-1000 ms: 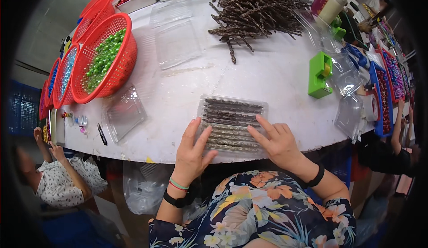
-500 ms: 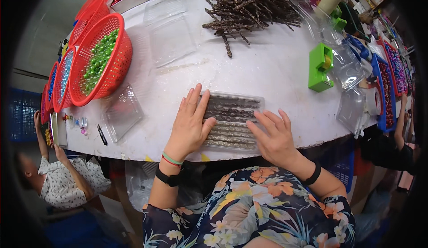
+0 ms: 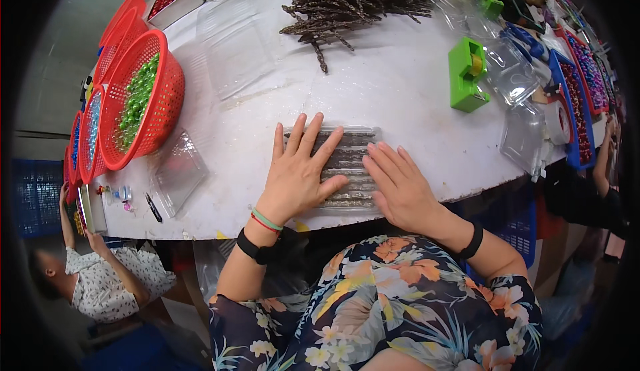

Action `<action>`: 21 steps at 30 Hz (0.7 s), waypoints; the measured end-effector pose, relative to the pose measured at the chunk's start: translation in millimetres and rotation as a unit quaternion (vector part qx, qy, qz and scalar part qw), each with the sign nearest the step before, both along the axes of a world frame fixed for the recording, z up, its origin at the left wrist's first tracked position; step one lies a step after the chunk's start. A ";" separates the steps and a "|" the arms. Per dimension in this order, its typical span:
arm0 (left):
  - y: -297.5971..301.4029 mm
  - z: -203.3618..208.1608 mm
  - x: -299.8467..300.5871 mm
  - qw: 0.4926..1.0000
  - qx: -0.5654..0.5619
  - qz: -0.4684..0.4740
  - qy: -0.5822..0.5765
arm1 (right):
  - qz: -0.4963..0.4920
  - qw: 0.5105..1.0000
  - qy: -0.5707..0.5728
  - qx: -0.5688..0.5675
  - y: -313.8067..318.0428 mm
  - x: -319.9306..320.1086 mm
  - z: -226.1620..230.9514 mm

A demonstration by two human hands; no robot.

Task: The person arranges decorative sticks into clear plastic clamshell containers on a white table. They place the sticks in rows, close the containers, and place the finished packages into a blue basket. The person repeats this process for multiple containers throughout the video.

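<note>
A clear plastic box lies at the near edge of the table, with several dark, knobbly twig-like sticks side by side inside it. My left hand rests flat over the box's left side, fingers spread. Over the right side lies my right hand, its fingers stretched out and close together. Both palms hide parts of the box. A heap of similar loose brown sticks lies at the far side of the table.
Red baskets, one with green beads, stand at the left. Nearby lie a clear lid and a black pen. A green tape dispenser, clear packaging and bead trays are at the right. Co-workers sit on both sides.
My left hand has slid further over the box and spread its fingers. My right hand has drawn its fingers together and laid them flatter on it. The view has shifted slightly.
</note>
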State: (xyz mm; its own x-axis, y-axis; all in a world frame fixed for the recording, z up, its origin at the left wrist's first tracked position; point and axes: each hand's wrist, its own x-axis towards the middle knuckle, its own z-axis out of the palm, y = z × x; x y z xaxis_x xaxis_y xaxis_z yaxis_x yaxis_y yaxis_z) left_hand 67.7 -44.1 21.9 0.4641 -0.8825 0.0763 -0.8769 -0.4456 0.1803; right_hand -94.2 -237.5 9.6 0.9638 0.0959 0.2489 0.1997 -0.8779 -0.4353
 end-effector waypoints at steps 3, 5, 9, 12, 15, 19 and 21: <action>-2.2 -0.9 0.5 1.000 0.014 -0.003 -0.003 | -0.084 0.995 -0.042 0.028 5.3 -2.0 -5.2; -2.4 -2.2 0.3 1.000 0.018 0.000 -0.002 | -0.134 0.989 -0.040 0.053 6.2 -4.6 -4.4; -1.8 -5.1 -1.4 1.000 0.004 0.005 -0.013 | -0.141 0.985 -0.010 0.095 5.2 -3.1 0.2; 2.5 -8.6 -0.7 1.000 -0.012 0.018 -0.019 | -0.147 0.964 0.055 0.215 13.7 1.5 3.6; 6.8 -12.8 3.1 0.998 -0.039 0.038 -0.009 | -0.156 0.870 0.106 0.455 23.5 8.0 1.6; 10.7 -16.8 10.2 0.996 -0.072 0.057 0.015 | -0.140 0.721 0.134 0.665 37.3 19.7 -0.4; 6.8 -8.0 9.5 0.993 -0.079 0.065 0.054 | -0.139 0.733 0.108 0.657 31.0 23.8 -0.1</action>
